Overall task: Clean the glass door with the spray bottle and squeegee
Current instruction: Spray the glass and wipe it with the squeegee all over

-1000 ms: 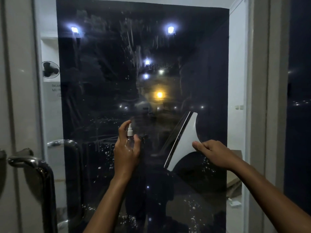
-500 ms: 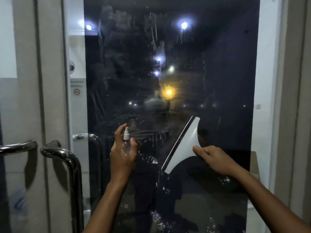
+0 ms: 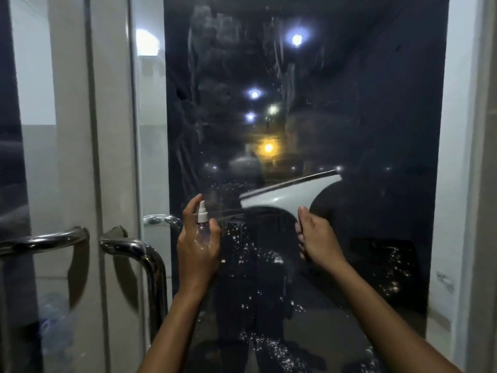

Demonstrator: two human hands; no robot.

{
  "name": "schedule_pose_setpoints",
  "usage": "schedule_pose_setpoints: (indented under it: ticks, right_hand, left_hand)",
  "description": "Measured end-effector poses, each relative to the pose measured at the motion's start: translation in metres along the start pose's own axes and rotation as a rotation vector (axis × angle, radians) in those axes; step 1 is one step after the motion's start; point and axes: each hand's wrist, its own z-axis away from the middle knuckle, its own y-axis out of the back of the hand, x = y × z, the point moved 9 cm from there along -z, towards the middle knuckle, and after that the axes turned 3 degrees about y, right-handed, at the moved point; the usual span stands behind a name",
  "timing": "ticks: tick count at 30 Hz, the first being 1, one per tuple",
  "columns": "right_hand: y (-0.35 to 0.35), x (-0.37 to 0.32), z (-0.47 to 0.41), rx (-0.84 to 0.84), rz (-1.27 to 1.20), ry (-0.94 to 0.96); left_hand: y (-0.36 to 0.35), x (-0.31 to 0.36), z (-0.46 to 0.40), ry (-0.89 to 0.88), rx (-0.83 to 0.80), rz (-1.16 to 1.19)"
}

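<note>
The dark glass door (image 3: 363, 109) fills the middle of the view, streaked higher up and dotted with droplets lower down. My left hand (image 3: 197, 246) grips a small clear spray bottle (image 3: 202, 224) with a white nozzle, held upright just in front of the glass. My right hand (image 3: 318, 238) holds the handle of a white squeegee (image 3: 290, 193). The squeegee's blade lies nearly level against the glass, tilted up to the right, just above both hands.
Two chrome pull handles (image 3: 134, 254) stick out at the left on the door's frame (image 3: 72, 157), close to my left forearm. A white wall (image 3: 454, 130) borders the glass on the right. Street lights shine through the glass.
The squeegee has swung from a steep diagonal to nearly level, and my right hand has turned under its handle. The view has shifted left, showing more of the frame and handles.
</note>
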Motion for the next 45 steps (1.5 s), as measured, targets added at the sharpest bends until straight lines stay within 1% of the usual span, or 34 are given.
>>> schedule_pose_setpoints:
  ticks: [3, 6, 11, 13, 16, 18, 20, 21, 23, 26, 28, 29, 31, 34, 37, 40, 42, 45]
  right_hand:
    - [-0.019, -0.009, -0.014, 0.141, -0.119, -0.1]
    - [-0.036, 0.004, -0.005, 0.226, -0.102, -0.162]
    - [-0.057, 0.069, 0.055, 0.226, -0.111, -0.313]
    - [-0.058, 0.082, 0.071, 0.209, -0.119, -0.351]
    - [-0.053, 0.08, 0.077, 0.196, -0.088, -0.32]
    - [-0.042, 0.071, 0.077, 0.232, -0.019, -0.23]
    - [-0.032, 0.056, 0.071, 0.254, 0.111, -0.092]
    - [-0.031, 0.044, 0.065, 0.227, 0.187, -0.017]
    - [-0.041, 0.017, 0.047, 0.067, 0.375, 0.098]
    - [-0.067, -0.01, 0.023, -0.234, 0.794, 0.194]
    - [-0.066, -0.013, 0.008, -0.317, 1.001, 0.221]
    - [-0.057, -0.011, 0.002, -0.323, 1.064, 0.21]
    - [-0.025, 0.002, -0.009, -0.315, 1.11, 0.16]
    - [0.048, 0.037, -0.021, -0.307, 1.109, -0.005]
    - [0.127, 0.071, -0.022, -0.261, 1.115, -0.15]
    - [0.177, 0.085, -0.02, -0.206, 1.137, -0.176]
    - [0.19, 0.086, -0.02, -0.196, 1.139, -0.16]
    - [0.19, 0.082, -0.016, -0.171, 1.127, -0.096]
  left_hand:
    - [0.004, 0.0, 0.0, -0.007, -0.026, 0.019]
    - [0.006, -0.005, 0.006, -0.003, -0.056, 0.036]
    - [0.006, -0.016, 0.019, 0.017, -0.104, 0.042]
    - [0.005, -0.017, 0.022, 0.017, -0.119, 0.061]
    - [0.001, -0.02, 0.026, 0.048, -0.149, 0.08]
    - [0.0, -0.021, 0.03, 0.062, -0.152, 0.082]
    - [0.0, -0.022, 0.032, 0.065, -0.145, 0.081]
    - [0.0, -0.023, 0.032, 0.069, -0.14, 0.083]
    - [-0.001, -0.023, 0.033, 0.082, -0.129, 0.083]
    - [-0.011, -0.019, 0.035, 0.111, -0.128, 0.091]
    - [-0.02, -0.012, 0.038, 0.097, -0.124, 0.093]
    - [-0.024, -0.01, 0.039, 0.091, -0.128, 0.096]
    - [-0.032, -0.008, 0.043, 0.087, -0.142, 0.101]
    - [-0.044, -0.009, 0.048, 0.1, -0.159, 0.102]
    - [-0.062, -0.005, 0.053, 0.097, -0.175, 0.116]
    - [-0.078, 0.002, 0.058, 0.099, -0.173, 0.12]
    - [-0.087, 0.008, 0.063, 0.103, -0.185, 0.12]
    - [-0.094, 0.015, 0.067, 0.098, -0.196, 0.11]
